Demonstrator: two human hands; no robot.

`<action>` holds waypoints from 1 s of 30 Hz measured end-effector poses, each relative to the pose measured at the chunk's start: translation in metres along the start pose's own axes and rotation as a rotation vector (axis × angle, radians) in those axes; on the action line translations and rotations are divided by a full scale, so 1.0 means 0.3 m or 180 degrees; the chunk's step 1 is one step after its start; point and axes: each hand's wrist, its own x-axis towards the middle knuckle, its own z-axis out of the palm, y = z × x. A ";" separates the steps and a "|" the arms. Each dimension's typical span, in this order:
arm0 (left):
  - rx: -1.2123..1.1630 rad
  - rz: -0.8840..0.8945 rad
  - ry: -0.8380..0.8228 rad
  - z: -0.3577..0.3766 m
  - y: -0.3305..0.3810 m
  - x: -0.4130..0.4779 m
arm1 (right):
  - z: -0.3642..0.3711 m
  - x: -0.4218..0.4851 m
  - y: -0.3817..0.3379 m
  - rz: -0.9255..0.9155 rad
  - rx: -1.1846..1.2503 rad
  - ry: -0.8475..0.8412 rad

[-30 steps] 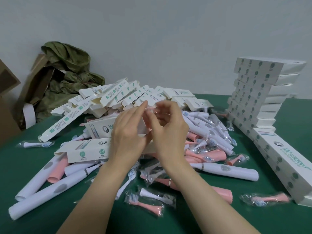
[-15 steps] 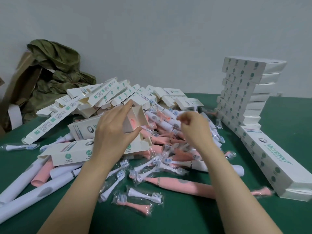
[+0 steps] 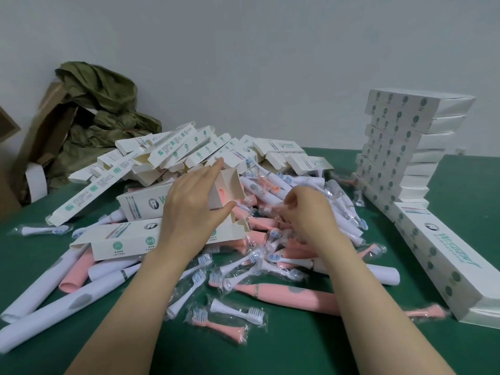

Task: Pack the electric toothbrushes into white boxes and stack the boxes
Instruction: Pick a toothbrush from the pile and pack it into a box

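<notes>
The left hand (image 3: 189,212) grips an open white box (image 3: 143,205) near its mouth. The forefinger lies along the top edge and the thumb hooks under the lower one, so the fingers (image 3: 214,167) are clamped on the card. The box rests tilted on the heap with its mouth turned to the right, and something pink shows inside.

Just right of that mouth, the right hand (image 3: 308,215) is down among wrapped brush heads (image 3: 270,257). Its fingers are bent and drawn close together, but I cannot tell whether they pinch anything.

Behind the open white box lies a heap of empty boxes (image 3: 205,150) with their flaps loose. Just in front of it lies a second open box (image 3: 121,243). Further in front, a pink toothbrush handle (image 3: 292,293) lies flat on the green table (image 3: 297,353), near 2 bagged heads, 1 white (image 3: 235,311) and 1 pink (image 3: 219,326). In front and to the left are white toothbrush handles (image 3: 54,307).

Well to the right of the open white box stands a stack of closed boxes (image 3: 397,147), with 1 closed box (image 3: 443,263) lying at its foot. Far to the left and behind are an olive-green cloth (image 3: 102,104) and brown cardboard (image 3: 46,123).
</notes>
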 end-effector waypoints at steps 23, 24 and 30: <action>-0.0293 -0.0038 0.0420 0.010 0.039 -0.008 | -0.010 -0.140 -0.269 -0.0163 0.3666 0.0113; -0.0307 -0.0066 0.0422 0.009 0.048 -0.005 | -0.003 -0.140 -0.275 -0.0243 0.3483 0.0207; -0.0240 -0.0107 0.0145 0.006 0.042 -0.007 | -0.006 -0.134 -0.273 -0.0273 0.3318 -0.0301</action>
